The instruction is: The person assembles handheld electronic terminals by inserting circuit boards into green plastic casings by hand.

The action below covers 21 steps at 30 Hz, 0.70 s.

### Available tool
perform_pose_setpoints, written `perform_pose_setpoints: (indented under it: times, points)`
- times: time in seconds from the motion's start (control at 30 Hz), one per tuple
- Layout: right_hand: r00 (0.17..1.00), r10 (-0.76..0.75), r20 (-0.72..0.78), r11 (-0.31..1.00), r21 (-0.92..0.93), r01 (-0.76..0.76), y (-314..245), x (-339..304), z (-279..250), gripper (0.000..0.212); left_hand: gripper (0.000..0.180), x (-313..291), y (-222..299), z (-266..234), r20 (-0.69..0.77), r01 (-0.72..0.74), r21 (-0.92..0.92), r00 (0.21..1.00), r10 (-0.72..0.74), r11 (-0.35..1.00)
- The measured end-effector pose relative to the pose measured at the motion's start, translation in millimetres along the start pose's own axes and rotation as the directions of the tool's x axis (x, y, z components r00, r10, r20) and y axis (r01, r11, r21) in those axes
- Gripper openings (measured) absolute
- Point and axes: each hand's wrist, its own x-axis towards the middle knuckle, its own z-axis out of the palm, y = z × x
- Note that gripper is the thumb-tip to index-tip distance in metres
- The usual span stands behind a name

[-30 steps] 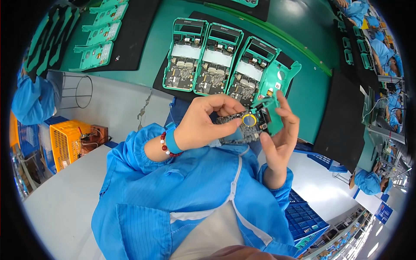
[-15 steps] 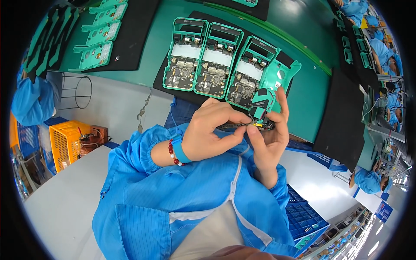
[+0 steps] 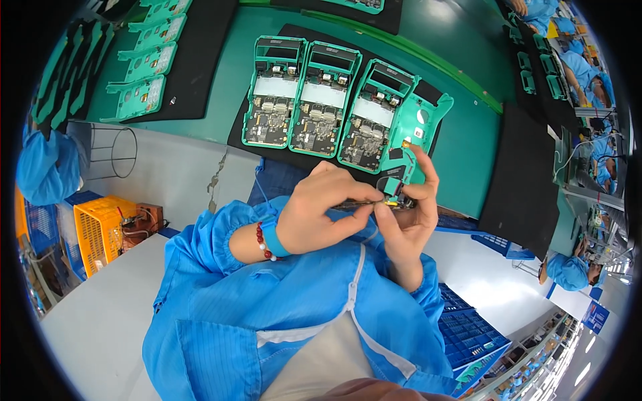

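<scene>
My left hand (image 3: 322, 206), with a beaded bracelet and a blue band at its wrist, pinches a slim dark tweezers-like tool (image 3: 353, 204); its exact kind is unclear. The tool's tip meets a small green-and-black module (image 3: 394, 187) with a yellow bit, which my right hand (image 3: 409, 224) grips between thumb and fingers. Those fingers partly cover the module. Just beyond both hands, three green device housings with exposed circuit boards, the left (image 3: 271, 100), the middle (image 3: 321, 107) and the right (image 3: 369, 120), lie side by side. A bare green shell (image 3: 418, 120) rests at their right.
More green shells (image 3: 148, 60) stand in a row on a black mat at the far left. A green rail (image 3: 428, 53) crosses the bench's far side. An orange crate (image 3: 100, 230) stands at the left, blue crates (image 3: 468, 327) at the lower right. Co-workers in blue sit on both sides.
The whole view has shifted slightly, so the bench things appear lower and farther left. My hands keep nearly the same grip, with the tool's tip still at the module.
</scene>
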Motion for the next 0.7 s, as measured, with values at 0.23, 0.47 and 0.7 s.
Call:
perform_pose_setpoints:
  times: [0.23, 0.47, 0.7]
  points:
    - [0.936, -0.239, 0.258, 0.904, -0.292, 0.312, -20, 14, -55, 0.094, 0.027, 22, -14, -1, 0.613, 0.691, -0.719, 0.682, -0.398, 0.077]
    - [0.963, -0.234, -0.134, 0.885, -0.440, 0.154, -56, 36, -96, 0.078, 0.031, 26, -28, 51, 0.099, -0.197, 0.443, 0.980, 0.171, 0.875]
    - [0.983, -0.179, -0.038, 0.650, -0.754, 0.090, -75, 81, -100, 0.041, 0.028, 1, -61, 47, 0.185, -0.372, 0.484, 0.928, 0.322, 0.792]
